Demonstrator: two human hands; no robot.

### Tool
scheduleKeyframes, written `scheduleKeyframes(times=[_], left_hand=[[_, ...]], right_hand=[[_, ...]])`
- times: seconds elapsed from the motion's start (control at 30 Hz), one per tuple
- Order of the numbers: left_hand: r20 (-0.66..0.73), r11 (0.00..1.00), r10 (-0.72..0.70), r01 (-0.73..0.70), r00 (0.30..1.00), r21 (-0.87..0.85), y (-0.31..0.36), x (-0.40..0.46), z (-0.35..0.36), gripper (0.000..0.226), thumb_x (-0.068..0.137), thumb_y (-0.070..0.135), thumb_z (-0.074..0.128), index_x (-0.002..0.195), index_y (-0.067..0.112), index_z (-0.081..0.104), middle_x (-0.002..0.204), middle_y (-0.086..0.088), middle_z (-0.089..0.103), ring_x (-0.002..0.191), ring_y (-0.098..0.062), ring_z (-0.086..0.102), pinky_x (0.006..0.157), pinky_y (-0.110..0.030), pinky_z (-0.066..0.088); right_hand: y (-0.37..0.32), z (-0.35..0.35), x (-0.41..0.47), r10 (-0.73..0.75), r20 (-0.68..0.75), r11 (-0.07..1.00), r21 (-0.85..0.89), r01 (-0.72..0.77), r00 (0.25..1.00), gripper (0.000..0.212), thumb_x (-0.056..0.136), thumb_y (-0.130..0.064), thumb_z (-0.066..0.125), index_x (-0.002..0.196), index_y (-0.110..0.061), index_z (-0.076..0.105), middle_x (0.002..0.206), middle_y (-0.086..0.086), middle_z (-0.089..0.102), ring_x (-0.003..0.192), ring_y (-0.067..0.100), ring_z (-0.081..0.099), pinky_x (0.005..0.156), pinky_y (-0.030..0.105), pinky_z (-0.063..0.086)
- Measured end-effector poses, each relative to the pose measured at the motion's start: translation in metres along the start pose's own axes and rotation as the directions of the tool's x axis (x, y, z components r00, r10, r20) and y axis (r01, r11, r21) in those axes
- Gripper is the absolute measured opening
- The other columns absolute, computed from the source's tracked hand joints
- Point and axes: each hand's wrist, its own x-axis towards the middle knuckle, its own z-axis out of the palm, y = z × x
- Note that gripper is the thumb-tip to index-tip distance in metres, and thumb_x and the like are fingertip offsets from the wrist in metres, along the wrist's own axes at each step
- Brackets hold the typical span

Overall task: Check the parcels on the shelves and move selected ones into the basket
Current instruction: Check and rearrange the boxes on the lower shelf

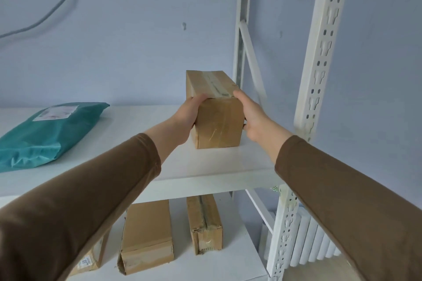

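- Right now the taped cardboard box [217, 109] sits near the right end of the upper shelf [205, 171], its long axis running back toward the wall, short face toward me.
- My left hand [187, 114] and right hand [253, 118] press its opposite sides, equally near.
- I judge a straight pull outward comes next.
- Left along the shelf lies a teal mailer [48, 134], well apart; no basket visible.

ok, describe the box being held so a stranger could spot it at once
Start at the white shelf rack and find its upper shelf. At the right end, near the upright, stands a taped brown cardboard box, gripped by the left hand and right hand. Its only shelf-mate is a flat teal mailer bag, far left.
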Motion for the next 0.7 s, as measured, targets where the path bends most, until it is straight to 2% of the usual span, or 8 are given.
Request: scheduleKeyframes(times=[0.07,0.13,0.23,0.3,0.37,0.47,0.57,0.7], left_hand=[[0.024,0.998,0.052,-0.052,0.998,-0.028,-0.001,-0.014,0.001,0.047,0.094,0.046,0.065,0.135,0.025,0.057,0.125,0.005,0.068,0.114,-0.013,0.065,0.085,-0.027,0.049],[0.027,0.992,0.119,-0.118,0.992,-0.045,-0.006,-0.032,-0.001,0.052,0.094,0.043,0.066,0.141,0.030,0.049,0.129,0.008,0.067,0.114,-0.010,0.065,0.082,-0.024,0.048],[0.039,0.972,0.235,-0.234,0.971,-0.039,-0.014,-0.064,0.001,0.064,0.095,0.040,0.067,0.150,0.034,0.037,0.133,0.016,0.062,0.119,-0.004,0.063,0.084,-0.019,0.050],[0.063,0.943,0.333,-0.333,0.941,-0.015,-0.017,-0.088,0.006,0.064,0.100,0.040,0.065,0.155,0.035,0.031,0.137,0.024,0.056,0.117,0.012,0.060,0.083,-0.010,0.052],[0.067,0.911,0.409,-0.411,0.910,0.027,-0.019,-0.113,0.012,0.070,0.101,0.051,0.058,0.161,0.036,0.025,0.150,0.029,0.043,0.128,0.023,0.044,0.104,-0.010,0.044],[0.051,0.815,0.526,-0.520,0.849,0.254,-0.022,-0.141,0.018,0.064,0.100,0.065,0.039,0.160,0.044,0.031,0.165,0.029,0.025,0.153,0.011,0.010,0.131,-0.041,0.008],[0.126,0.685,0.628,-0.623,0.768,0.379,-0.020,-0.167,0.029,0.049,0.108,0.038,0.041,0.157,0.042,0.038,0.164,0.029,0.030,0.156,0.007,0.003,0.130,-0.050,-0.004],[0.117,0.646,0.702,-0.697,0.702,0.311,-0.017,-0.197,0.050,0.059,0.105,0.003,0.053,0.156,0.030,0.043,0.165,0.018,0.034,0.156,0.001,0.020,0.130,-0.038,0.020]], right_hand=[[0.003,0.000,-0.016,-0.045,-0.027,0.998,0.052,0.046,0.999,0.033,0.096,-0.046,0.059,0.119,-0.024,0.068,0.101,-0.006,0.072,0.094,0.013,0.067,0.084,0.029,0.050],[0.009,0.000,-0.033,-0.098,-0.053,0.988,0.114,0.103,0.994,0.021,0.098,-0.036,0.057,0.113,-0.023,0.065,0.091,-0.005,0.067,0.083,0.012,0.063,0.074,0.027,0.047],[0.018,-0.003,-0.055,-0.162,-0.059,0.962,0.214,0.171,0.985,0.024,0.099,-0.033,0.058,0.121,-0.024,0.062,0.106,-0.002,0.069,0.094,0.014,0.065,0.083,0.031,0.049],[0.022,-0.007,-0.070,-0.190,-0.043,0.937,0.291,0.195,0.981,0.034,0.099,-0.040,0.061,0.130,-0.025,0.061,0.123,-0.001,0.072,0.111,0.017,0.068,0.097,0.038,0.052],[0.026,-0.016,-0.085,-0.193,-0.005,0.912,0.368,0.182,0.981,0.045,0.098,-0.048,0.062,0.138,-0.027,0.061,0.133,0.002,0.071,0.123,0.023,0.067,0.105,0.050,0.051],[0.034,-0.033,-0.111,-0.150,0.052,0.855,0.509,0.103,0.987,0.048,0.101,-0.050,0.053,0.140,-0.024,0.063,0.135,0.006,0.071,0.129,0.027,0.063,0.108,0.059,0.047],[0.050,-0.052,-0.141,-0.087,0.065,0.771,0.636,0.026,0.994,0.051,0.101,-0.052,0.049,0.138,-0.022,0.066,0.136,0.011,0.069,0.129,0.029,0.061,0.110,0.054,0.047],[0.076,-0.074,-0.182,0.004,0.019,0.648,0.761,-0.017,1.000,0.060,0.091,-0.047,0.061,0.142,-0.016,0.062,0.139,0.012,0.067,0.119,0.030,0.063,0.095,0.043,0.053]])
